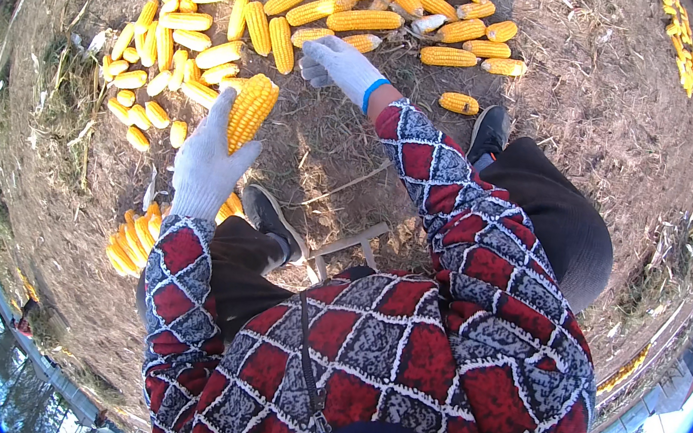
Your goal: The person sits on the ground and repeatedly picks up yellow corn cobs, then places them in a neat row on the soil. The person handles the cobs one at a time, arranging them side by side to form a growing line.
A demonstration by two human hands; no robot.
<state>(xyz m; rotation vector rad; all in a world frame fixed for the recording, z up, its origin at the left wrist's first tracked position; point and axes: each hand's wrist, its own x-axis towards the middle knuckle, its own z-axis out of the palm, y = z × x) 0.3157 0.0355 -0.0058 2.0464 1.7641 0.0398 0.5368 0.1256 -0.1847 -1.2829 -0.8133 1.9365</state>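
Observation:
My left hand [203,160], in a pale knitted glove, grips a husked yellow corn cob [252,113]. Its tip points up and away from me. More yellow shows behind that cob, but whether a second cob is in the hand is hard to tell. My right hand [342,68], in a pale glove with a blue cuff, reaches out over the near edge of a loose spread of corn cobs [364,21]. Its fingers are loosely bent and hold nothing that I can see. One short cob [459,103] lies apart, near my right shoe [490,130].
Between my legs is part of a wooden stool frame [350,241]. Beside my left leg lies a neat stack of cobs [134,241]. Smaller cobs [137,139] trail off to the left. Dry straw covers the soil [582,90]. A further corn row [682,47] lies far right.

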